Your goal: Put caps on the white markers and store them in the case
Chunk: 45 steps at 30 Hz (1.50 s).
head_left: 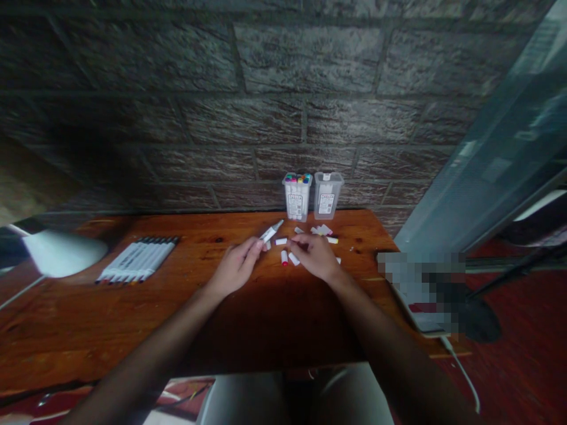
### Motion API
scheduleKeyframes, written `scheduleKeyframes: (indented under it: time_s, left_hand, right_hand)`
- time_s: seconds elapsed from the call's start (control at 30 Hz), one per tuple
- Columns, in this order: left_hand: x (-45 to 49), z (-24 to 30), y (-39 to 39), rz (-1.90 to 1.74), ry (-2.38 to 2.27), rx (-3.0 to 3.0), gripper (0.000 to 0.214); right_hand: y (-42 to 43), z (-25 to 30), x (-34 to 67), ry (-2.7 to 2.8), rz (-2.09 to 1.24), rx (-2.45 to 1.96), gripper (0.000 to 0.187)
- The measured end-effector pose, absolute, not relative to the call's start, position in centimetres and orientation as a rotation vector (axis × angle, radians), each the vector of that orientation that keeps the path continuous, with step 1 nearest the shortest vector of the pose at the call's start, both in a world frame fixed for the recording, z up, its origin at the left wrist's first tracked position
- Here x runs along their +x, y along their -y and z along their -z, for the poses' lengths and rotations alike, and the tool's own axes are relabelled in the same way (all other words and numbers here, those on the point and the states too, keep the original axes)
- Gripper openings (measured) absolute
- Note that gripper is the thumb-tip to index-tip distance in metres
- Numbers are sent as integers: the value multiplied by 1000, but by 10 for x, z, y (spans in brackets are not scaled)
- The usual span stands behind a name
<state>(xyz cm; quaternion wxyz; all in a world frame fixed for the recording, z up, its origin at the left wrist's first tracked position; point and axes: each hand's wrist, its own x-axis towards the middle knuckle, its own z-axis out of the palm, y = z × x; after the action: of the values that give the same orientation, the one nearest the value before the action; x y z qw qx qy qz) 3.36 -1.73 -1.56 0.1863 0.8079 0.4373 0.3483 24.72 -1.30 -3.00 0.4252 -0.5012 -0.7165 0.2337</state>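
My left hand (243, 262) grips a white marker (269, 232), whose bare grey tip points up and to the right. A small white piece shows just under the marker by my fingertips. To the right, my right hand (314, 255) is held low over loose marker caps, its fingers bent and drawn together. What those fingers hold, if anything, is hidden. Around it lie a white cap (281, 241), a red-ended cap (284, 258), another white cap (294, 258) and a yellow-ended cap (332, 240). Several more caps are partly covered by the hand.
A clear box full of markers (296, 198) stands by the brick wall beside a second clear box (328, 200). A row of capped markers (138, 260) lies on the wooden table (195, 330) at left, near a white lamp base (64, 252). A blurred-out object (419, 295) sits at the right edge.
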Motion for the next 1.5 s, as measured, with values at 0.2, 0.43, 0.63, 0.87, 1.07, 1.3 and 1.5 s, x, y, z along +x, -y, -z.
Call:
scheduleKeyframes:
  time_s: [0.2,0.43,0.63,0.87,1.07,1.3,1.5]
  left_hand:
    - [32,19,17,-1001,-1218,2250,39]
    - [33,17,18,-994,-1209,2272,36]
    - [31,18,19,-966,-1139,2276,35]
    - [31,20,18,-956,-1085,2301,33]
    - [32,18,19,-933,-1112,2311,33]
    - [32,17,21,-950,-1099,2315,34]
    - [31,18,21,-962,-1093,2320,34]
  right_hand:
    - [21,23,245,1953,-607,-1236,20]
    - [25,26,242,2089,-642,-1030,15]
    - [25,23,242,2077,-604,-1041,15]
    - [23,24,243,2093,-589,-1052,15]
    - [22,26,244,2094,-584,-1126,14]
    - [20,30,244,2073,-598,-1142,15]
    - [13,37,248,1931,-568,-1199,10]
